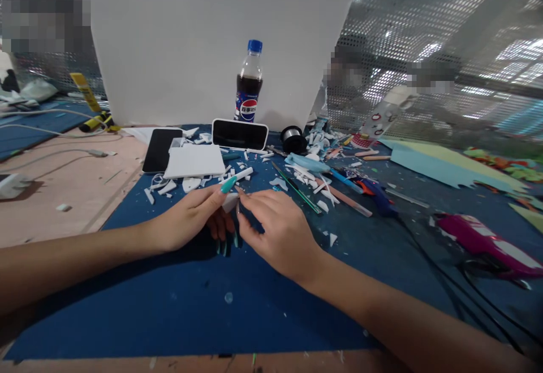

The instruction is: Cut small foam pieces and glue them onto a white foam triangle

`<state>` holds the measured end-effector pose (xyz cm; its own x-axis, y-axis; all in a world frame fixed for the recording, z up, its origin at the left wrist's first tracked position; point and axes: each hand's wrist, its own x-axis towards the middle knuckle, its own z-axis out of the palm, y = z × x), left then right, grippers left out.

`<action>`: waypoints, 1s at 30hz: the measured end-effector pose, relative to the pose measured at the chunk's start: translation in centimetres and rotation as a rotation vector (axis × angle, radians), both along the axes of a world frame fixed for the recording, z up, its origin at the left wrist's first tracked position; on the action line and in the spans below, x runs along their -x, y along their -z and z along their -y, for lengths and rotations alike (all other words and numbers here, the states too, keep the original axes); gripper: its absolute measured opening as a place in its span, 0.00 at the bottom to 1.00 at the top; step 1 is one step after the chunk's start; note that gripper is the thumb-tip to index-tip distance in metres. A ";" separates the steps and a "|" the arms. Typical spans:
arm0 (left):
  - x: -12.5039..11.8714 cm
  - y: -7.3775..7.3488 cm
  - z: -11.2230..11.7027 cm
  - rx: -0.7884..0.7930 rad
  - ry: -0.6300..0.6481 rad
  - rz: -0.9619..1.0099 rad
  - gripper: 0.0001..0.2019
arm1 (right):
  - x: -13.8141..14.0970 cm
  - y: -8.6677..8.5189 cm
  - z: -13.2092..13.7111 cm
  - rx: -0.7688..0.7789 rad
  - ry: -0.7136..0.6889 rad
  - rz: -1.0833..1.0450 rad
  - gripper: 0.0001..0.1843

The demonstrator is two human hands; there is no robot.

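Observation:
My left hand and my right hand meet over the blue mat near its middle. The left fingers, with long teal nails, curl round a small white foam piece. The right hand's fingertips pinch at the same piece from the right side. Just beyond the hands lie a white marker-like stick, a white foam sheet and scattered white foam scraps.
A cola bottle stands before a white board. Two phones, a wire spool, a glue gun, a magenta tool, coloured paper and pencils lie around.

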<state>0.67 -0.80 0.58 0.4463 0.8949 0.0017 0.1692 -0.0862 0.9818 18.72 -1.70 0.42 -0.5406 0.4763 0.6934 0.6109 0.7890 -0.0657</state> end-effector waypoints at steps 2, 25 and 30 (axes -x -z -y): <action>0.0 -0.1 0.0 0.010 0.008 0.001 0.23 | 0.0 0.0 0.0 0.012 -0.002 -0.008 0.12; 0.5 0.1 -0.4 0.069 0.023 0.090 0.23 | -1.4 -0.3 -0.9 0.278 0.133 -0.197 0.20; 0.8 0.4 0.2 -0.197 -0.098 -0.029 0.16 | -1.4 -1.0 -0.7 0.548 -0.087 -0.359 0.15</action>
